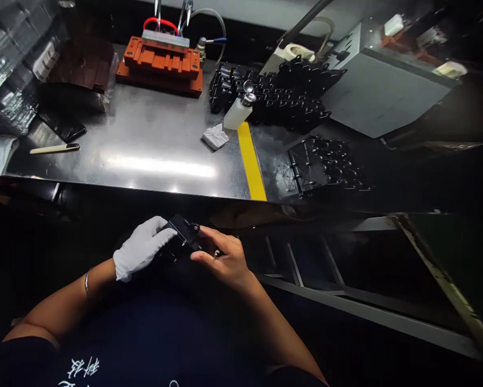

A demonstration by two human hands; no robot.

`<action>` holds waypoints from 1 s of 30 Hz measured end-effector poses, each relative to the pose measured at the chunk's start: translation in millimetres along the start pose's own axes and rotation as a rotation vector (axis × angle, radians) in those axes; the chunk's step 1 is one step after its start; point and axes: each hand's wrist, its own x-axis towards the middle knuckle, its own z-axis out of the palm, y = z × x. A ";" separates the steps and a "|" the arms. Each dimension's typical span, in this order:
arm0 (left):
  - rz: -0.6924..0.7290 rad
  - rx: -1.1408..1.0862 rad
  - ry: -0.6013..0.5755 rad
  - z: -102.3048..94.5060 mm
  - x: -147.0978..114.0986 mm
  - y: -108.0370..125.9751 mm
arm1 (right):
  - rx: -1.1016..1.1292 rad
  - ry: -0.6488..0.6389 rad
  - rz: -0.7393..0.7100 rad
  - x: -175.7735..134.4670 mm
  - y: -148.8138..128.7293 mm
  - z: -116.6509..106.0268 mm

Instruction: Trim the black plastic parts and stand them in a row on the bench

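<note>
The black part [183,230] is held just in front of the surface's near edge and below it, over the person's lap. The gloved left hand [141,246] pinches its left end between thumb and fingers; the bare right hand [229,259] has thumb and forefinger about its right end, pinching there. The work on this piece looks under way: it is off the surface and in both hands, though its details are too dark to judge how much is finished.

Beyond the edge, dark pieces stand in two groups: a dense cluster [290,99] at the back and a smaller group [338,161] nearer. Which are done and which are left cannot be told. The orange fixture [161,62] at the back has no such piece visible on it.

For moving, the front edge of the surface [144,140] runs close ahead of the hands, so a lift would have to pass over it. The widest room lies between the orange fixture and that edge, bounded left by a pale pen-like tool [50,149] and right by a white pad [215,137], a white bottle [237,114] and the yellow stripe [251,164]. A metal frame [326,303] limits room beside the right forearm.
</note>
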 end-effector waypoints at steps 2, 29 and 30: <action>-0.043 -0.096 -0.011 -0.6 2.1 -3.2 | 0.083 -0.069 0.112 -2.9 -0.4 -1.9; -0.053 -0.059 -0.170 -7.9 -2.8 2.0 | 0.350 -0.333 0.219 -21.0 -9.5 -3.4; -0.055 -0.061 -0.172 -7.9 -3.1 2.2 | 0.364 -0.340 0.226 -21.2 -9.0 -3.4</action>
